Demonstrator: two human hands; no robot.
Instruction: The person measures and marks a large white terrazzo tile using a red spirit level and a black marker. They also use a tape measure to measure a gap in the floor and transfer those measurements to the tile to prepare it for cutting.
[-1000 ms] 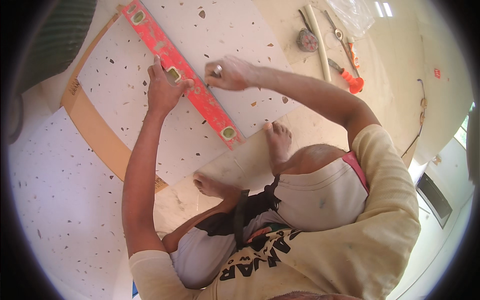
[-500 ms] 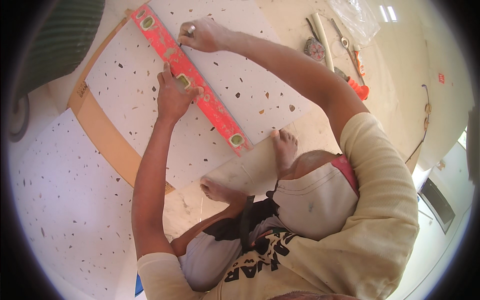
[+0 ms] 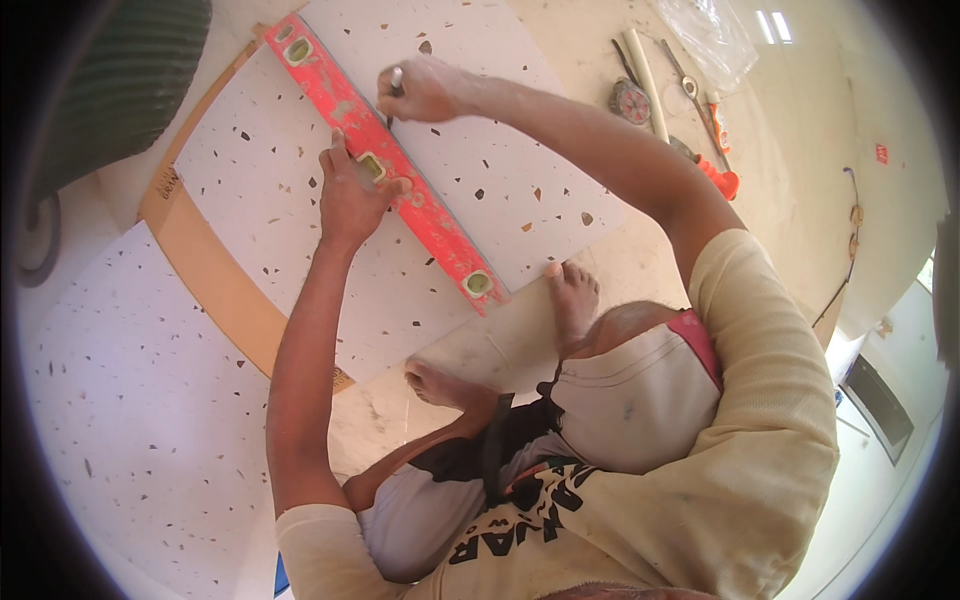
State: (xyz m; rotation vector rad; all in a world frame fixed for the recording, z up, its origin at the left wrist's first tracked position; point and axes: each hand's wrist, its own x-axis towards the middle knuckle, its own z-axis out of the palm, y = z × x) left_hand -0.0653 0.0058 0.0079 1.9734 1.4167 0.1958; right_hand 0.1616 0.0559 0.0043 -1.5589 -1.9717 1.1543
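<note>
A red spirit level [image 3: 432,222] with pale vials and worn paint lies slantwise across a white speckled terrazzo-look slab [image 3: 530,180]. My left hand [image 3: 352,200] holds the level down near its middle, thumb and fingers spread along it. On the level's right side, my right hand [image 3: 425,90] is closed round a pen [image 3: 396,80]. The pen's pale upper end sticks out above the fist, and its dark tip points down at the level's right edge. Whether the tip touches the slab is hard to make out.
Brown cardboard [image 3: 215,275] shows along the slab's left side, with another speckled slab [image 3: 130,400] beyond. At upper right lie a tape measure [image 3: 630,102], a pale tube [image 3: 646,80], an orange-handled tool [image 3: 718,178] and clear plastic [image 3: 705,40]. A dark ribbed object [image 3: 120,90] stands upper left.
My right hand has moved with the pen down and to the right along the level's edge. The left hand and the level keep their place on the slab.
</note>
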